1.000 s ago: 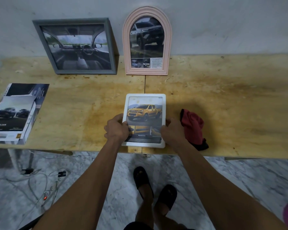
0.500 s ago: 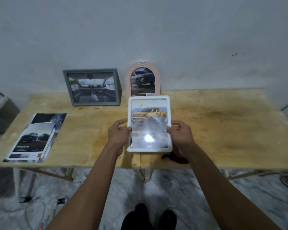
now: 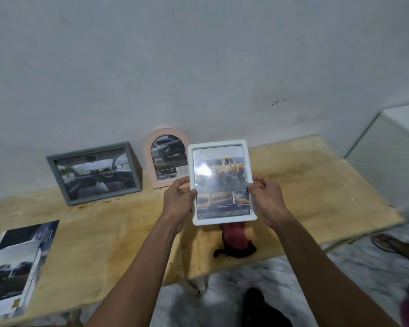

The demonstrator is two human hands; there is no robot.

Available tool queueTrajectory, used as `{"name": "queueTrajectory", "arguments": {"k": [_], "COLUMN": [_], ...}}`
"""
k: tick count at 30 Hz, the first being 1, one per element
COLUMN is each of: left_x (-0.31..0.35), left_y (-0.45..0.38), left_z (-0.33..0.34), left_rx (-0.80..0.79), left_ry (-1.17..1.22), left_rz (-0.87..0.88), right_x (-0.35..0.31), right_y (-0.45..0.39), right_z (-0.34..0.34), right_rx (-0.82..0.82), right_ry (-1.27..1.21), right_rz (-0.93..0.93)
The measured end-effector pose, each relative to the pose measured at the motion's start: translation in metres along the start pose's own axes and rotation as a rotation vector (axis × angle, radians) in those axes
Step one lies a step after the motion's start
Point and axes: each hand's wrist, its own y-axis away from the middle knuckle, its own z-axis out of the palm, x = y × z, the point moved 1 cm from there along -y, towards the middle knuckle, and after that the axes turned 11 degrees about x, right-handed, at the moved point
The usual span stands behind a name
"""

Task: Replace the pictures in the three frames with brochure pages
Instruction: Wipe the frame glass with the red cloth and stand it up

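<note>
Since a second ago the white frame (image 3: 222,181) has come up off the table (image 3: 316,185), where it was lying flat near the front edge, and it is now being held upright in the air, further back and higher than half a second ago. The left hand (image 3: 178,200) is gripping the frame's left edge, thumb curled over the front rim and fingers wrapping behind. The right hand (image 3: 267,199) is pinching the right edge the same way, thumb on the front and fingers behind. Between the two hands the frame's glass is showing a brochure page with a yellow pickup truck, and a bright glare is sitting on its upper left.

Just beyond the left hand, a pink arched frame (image 3: 167,156) is leaning against the wall (image 3: 198,67), its right side partly hidden behind the white frame. Further out to the left of that hand, a grey frame (image 3: 93,173) with a picture of a car interior is standing at the back of the table. Well to the left and nearer the person, a stack of brochures (image 3: 17,267) is lying by the front corner. Directly below the hands, a red cloth (image 3: 235,239) is lying crumpled near the table's front edge.
</note>
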Motion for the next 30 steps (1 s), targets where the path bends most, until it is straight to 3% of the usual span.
{"name": "queueTrajectory", "arguments": {"k": [8, 17, 30], "left_x": [0.006, 0.005, -0.018], "left_y": [-0.069, -0.154, -0.239], "left_z": [0.08, 0.153, 0.192], "left_rx": [0.05, 0.276, 0.341], "left_ry": [-0.08, -0.268, -0.342], "left_rz": [0.019, 0.094, 0.105], "right_x": [-0.009, -0.01, 0.018], "right_y": [-0.103, -0.233, -0.303], "right_z": [0.001, 0.037, 0.086], "right_rx": [0.029, -0.107, -0.034], "right_ry": [0.072, 0.33, 0.414], "right_rz": [-0.119, -0.188, -0.266]}}
